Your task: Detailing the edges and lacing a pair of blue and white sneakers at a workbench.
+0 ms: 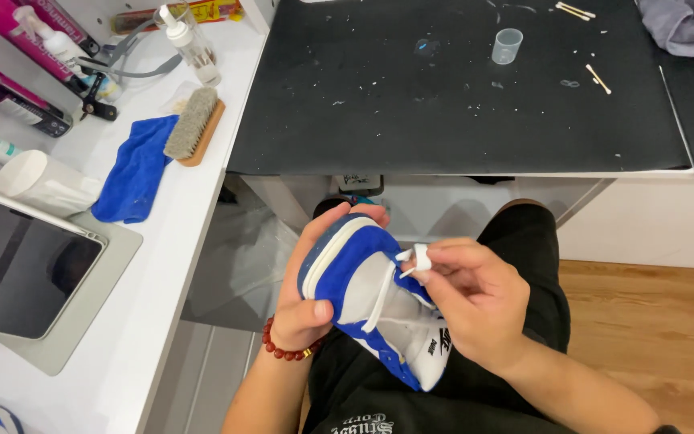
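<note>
Two hands hold a blue and white sneaker (363,297) over the person's lap, close to the camera. The left hand (307,297) wraps around the toe end, thumb pressed on the blue upper and fingers curled round the sole. The right hand (471,301) pinches a white lace (418,259) between thumb and fingertips just above the shoe's tongue. A red bead bracelet (283,347) circles the left wrist. On the white side counter (122,321) to the left lies a tablet (22,269), then a white cylindrical container (42,183) on its side, its contents hidden. Past it lie a blue cloth (136,170) and a wooden brush (195,126), touching. Farther back stands a clear pump bottle (189,42), with a spray bottle (54,40) among pink tubes. On the black mat (459,104) ahead stands a small clear cup (507,45); whether it holds anything I cannot tell. Cotton swabs (598,79) lie near it.
</note>
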